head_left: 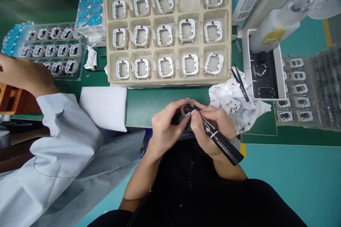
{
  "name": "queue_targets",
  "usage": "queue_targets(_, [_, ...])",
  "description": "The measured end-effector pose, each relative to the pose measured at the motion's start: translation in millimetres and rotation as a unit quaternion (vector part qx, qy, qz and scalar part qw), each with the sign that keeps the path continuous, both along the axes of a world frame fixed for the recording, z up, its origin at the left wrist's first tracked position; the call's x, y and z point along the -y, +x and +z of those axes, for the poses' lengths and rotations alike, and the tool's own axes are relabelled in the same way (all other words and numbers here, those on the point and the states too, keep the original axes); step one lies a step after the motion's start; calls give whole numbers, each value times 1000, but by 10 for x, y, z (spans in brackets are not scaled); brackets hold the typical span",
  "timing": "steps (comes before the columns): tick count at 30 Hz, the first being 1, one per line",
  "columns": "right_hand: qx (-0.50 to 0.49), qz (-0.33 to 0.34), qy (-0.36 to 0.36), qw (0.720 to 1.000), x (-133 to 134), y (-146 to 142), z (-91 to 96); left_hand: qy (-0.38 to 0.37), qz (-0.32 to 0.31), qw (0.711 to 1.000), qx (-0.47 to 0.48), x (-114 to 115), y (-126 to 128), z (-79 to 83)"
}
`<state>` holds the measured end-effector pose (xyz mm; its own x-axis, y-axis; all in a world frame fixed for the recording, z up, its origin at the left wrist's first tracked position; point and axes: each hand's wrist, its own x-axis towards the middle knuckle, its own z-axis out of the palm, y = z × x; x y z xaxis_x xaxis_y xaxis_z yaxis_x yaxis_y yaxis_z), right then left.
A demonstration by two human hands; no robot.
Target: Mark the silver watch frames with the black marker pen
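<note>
My left hand (166,125) pinches a small silver square frame (185,110) at the near edge of the green mat (149,102). My right hand (213,127) grips a black pen-like tool (221,141) with its tip at that frame. Both hands are closed and touch each other over the frame. Just beyond them stands a beige pulp tray (168,81) with several identical silver frames, one per pocket; one pocket in the back row is empty.
A crumpled white cloth (234,102) and black tweezers (241,83) lie right of my hands. A white box (266,74) and clear trays (311,88) sit at right. A co-worker's sleeve (58,138) and hand (21,74) reach in at left, near another clear tray (50,51). A white pad (103,106) lies nearby.
</note>
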<state>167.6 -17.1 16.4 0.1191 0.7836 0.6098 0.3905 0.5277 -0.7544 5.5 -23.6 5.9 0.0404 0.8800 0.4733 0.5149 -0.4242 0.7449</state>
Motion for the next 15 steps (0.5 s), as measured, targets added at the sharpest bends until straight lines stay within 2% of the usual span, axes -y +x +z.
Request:
queue_targets(10, [-42, 4, -19, 999, -30, -15, 52, -34, -15, 998, 43, -8, -16, -8])
queue_targets(15, [-19, 15, -5, 1000, -30, 1, 41, -71, -26, 995, 63, -20, -51, 8])
